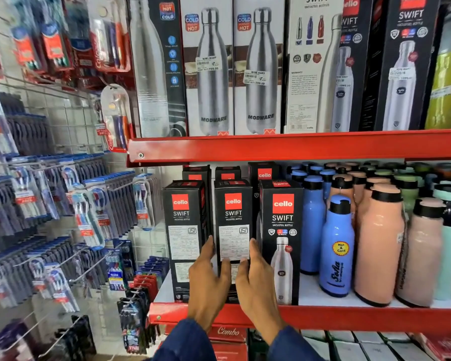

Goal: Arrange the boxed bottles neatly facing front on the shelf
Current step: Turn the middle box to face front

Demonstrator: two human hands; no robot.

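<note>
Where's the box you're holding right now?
Head view, lower shelf, front row: the middle Cello box stands between two other Cello boxes, left hand and right hand on its sides.

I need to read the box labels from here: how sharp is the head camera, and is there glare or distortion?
Head view: the middle Cello box between the left hand and right hand is sharp enough for its logo, though its fine print is unreadable; hanging toothbrush packs at left are smeared; the red shelf edge bows from the wide-angle lens; no strong glare.
</note>
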